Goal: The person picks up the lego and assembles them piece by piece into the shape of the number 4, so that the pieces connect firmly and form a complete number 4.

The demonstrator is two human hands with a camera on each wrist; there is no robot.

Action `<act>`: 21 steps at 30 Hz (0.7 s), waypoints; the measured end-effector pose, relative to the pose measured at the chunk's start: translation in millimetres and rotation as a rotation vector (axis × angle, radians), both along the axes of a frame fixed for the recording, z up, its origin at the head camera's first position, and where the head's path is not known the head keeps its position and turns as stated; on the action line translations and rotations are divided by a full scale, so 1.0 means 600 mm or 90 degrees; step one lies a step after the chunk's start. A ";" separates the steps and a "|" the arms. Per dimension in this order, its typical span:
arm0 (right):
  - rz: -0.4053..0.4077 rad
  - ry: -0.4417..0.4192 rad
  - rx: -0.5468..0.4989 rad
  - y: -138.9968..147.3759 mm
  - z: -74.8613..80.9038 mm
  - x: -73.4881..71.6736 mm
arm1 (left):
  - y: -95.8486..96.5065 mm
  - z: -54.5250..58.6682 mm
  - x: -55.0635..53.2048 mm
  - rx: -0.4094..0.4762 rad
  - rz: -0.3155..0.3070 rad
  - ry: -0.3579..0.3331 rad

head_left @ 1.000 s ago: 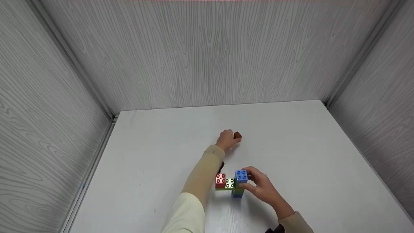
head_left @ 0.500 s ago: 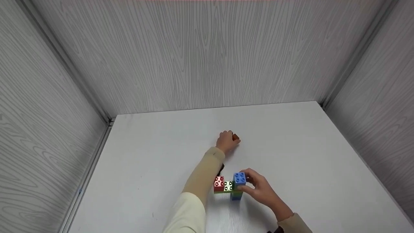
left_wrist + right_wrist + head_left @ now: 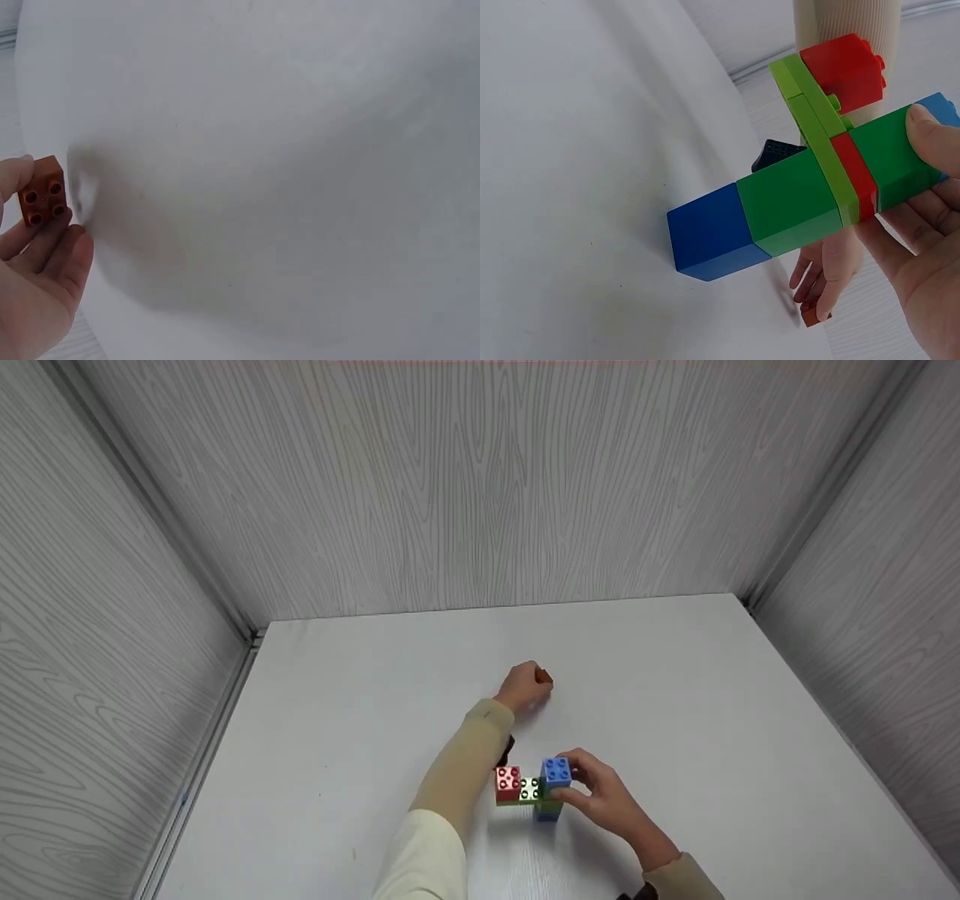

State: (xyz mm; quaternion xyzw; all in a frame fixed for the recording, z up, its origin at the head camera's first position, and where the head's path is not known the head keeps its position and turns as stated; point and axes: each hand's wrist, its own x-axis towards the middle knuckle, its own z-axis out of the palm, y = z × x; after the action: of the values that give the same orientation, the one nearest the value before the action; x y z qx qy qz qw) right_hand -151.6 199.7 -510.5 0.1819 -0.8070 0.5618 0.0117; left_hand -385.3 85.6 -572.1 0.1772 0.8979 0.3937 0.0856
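Observation:
My left hand (image 3: 521,686) reaches over the table beyond the tower and pinches an orange-brown brick (image 3: 43,196) between thumb and fingers. Its four studs face the left wrist camera. Nearer to me, the right hand (image 3: 606,796) grips a tower of toy building bricks near its top. From the bottom, the tower has a dark blue brick (image 3: 712,232), a green brick (image 3: 791,202), a light green plate (image 3: 810,120), a thin red layer (image 3: 855,176), another green brick (image 3: 889,154) and a blue brick (image 3: 556,772). A red brick (image 3: 844,71) stands on the plate's sideways end.
The white table (image 3: 360,675) ends at a grey wood-grain back wall (image 3: 480,495), with similar walls on the left and right. My left forearm (image 3: 457,765) stretches past the tower, close beside the red brick.
My left fingers have closed further round the orange-brown brick, which has shifted slightly toward me. The right hand and the tower have stayed nearly still.

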 end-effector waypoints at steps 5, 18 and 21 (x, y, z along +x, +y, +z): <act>0.009 -0.011 -0.003 0.000 -0.002 0.001 | -0.020 -0.001 0.012 0.027 -0.006 -0.041; -0.006 -0.019 0.030 0.000 0.003 0.003 | -0.059 0.004 0.061 0.092 -0.003 -0.054; -0.002 -0.018 0.031 -0.002 0.003 0.003 | -0.070 0.006 0.077 0.111 -0.011 -0.051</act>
State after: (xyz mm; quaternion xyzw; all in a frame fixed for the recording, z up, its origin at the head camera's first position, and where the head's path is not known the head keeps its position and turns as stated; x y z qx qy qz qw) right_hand -149.9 198.4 -509.0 0.1732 -0.8207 0.5445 -0.0033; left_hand -339.2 43.6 -568.7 0.1756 0.8544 0.4768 0.1090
